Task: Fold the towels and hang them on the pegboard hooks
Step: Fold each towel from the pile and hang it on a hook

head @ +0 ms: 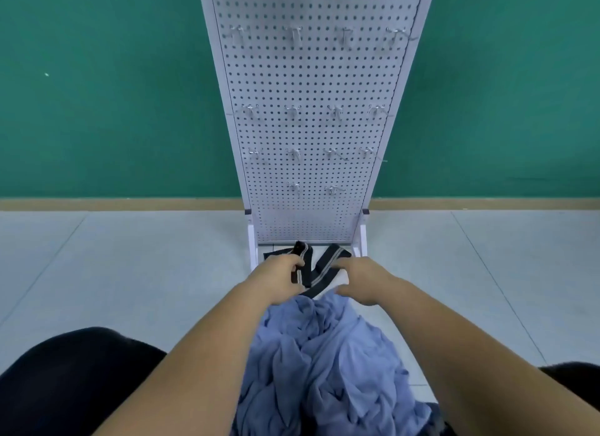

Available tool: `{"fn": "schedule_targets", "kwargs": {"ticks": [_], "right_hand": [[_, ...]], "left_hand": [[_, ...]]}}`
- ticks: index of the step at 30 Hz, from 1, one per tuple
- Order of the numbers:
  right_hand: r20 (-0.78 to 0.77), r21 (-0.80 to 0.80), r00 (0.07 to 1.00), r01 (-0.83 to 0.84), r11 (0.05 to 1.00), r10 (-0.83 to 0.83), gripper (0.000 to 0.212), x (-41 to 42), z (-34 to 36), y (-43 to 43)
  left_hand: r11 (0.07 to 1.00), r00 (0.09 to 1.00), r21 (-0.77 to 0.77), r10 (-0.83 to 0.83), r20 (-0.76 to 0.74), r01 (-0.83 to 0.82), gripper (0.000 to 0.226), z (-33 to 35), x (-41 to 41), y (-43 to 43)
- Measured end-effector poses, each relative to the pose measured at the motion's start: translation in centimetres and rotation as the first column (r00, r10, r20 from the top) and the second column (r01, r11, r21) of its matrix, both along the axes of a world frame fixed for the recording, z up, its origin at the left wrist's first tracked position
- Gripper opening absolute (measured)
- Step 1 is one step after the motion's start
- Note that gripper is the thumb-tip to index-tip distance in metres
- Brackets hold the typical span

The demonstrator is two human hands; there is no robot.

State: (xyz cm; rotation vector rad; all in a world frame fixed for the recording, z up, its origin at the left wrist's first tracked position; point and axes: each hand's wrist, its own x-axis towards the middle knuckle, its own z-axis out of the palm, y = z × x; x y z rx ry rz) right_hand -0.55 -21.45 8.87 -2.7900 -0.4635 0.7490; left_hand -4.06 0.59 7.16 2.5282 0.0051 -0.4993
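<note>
Striped towel (pixel 324 267) sagged in a V at lower centre, its long edge running left to right between the left hand (pixel 279 280) and right hand (pixel 360 281), both gripping it, above the blue towels (pixel 324 354).

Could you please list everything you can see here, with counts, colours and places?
pegboard: one, white, upright against the wall
hooks: fourteen, silver, four rows on the pegboard, all bare
striped towel: one, dark with pale stripes, at the pegboard's foot
blue towels: crumpled pile, count unclear, floor nearest the person
wall: one, green, behind
floor: pale tiles
knees: two, dark-clad, bottom corners
hands: two, bare; left hand and right hand both grip the striped towel
</note>
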Motion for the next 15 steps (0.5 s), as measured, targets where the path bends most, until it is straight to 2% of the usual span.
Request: {"fn": "schedule_targets", "kwargs": {"ticks": [3,6,8,10,12,14,15], "right_hand": [[-0.113,-0.109,0.992,-0.071,0.992,0.058,0.061,-1.5,-4.5,-1.1],[-0.268,-0.282,0.953,-0.218,0.934,0.142,0.054,-3.3,-8.5,-2.1],[-0.375,-0.325,0.918,-0.261,0.909,0.129,0.062,-3.4,-10.3,-2.2],[-0.428,-0.334,0.899,-0.256,0.907,0.096,0.056,-3.0,-10.9,-1.9],[-0.439,-0.385,0.889,-0.318,0.867,0.131,0.037,-2.7,-11.3,-1.9],[-0.367,-0.429,0.912,-0.342,0.836,0.184,0.019,-2.8,-11.7,-2.3],[-0.315,-0.43,0.927,-0.33,0.841,0.203,0.019,-2.8,-11.9,-2.5]], "left_hand": [[0.999,0.994,0.016,-0.025,-0.109,0.027,0.057,-4.4,-2.1,-0.6],[0.975,0.945,0.111,-0.156,-0.288,0.194,0.061,-8.1,-3.8,-1.8],[0.95,0.898,0.116,-0.229,-0.375,0.29,0.072,-9.4,-4.1,-2.5],[0.944,0.888,0.095,-0.26,-0.378,0.317,0.073,-9.6,-3.6,-3.1],[0.951,0.902,0.069,-0.261,-0.343,0.302,0.068,-9.6,-2.9,-3.6],[0.958,0.91,0.03,-0.259,-0.325,0.284,0.065,-9.5,-2.4,-4.3],[0.959,0.908,0.004,-0.266,-0.324,0.283,0.063,-9.5,-2.2,-4.6]]}}
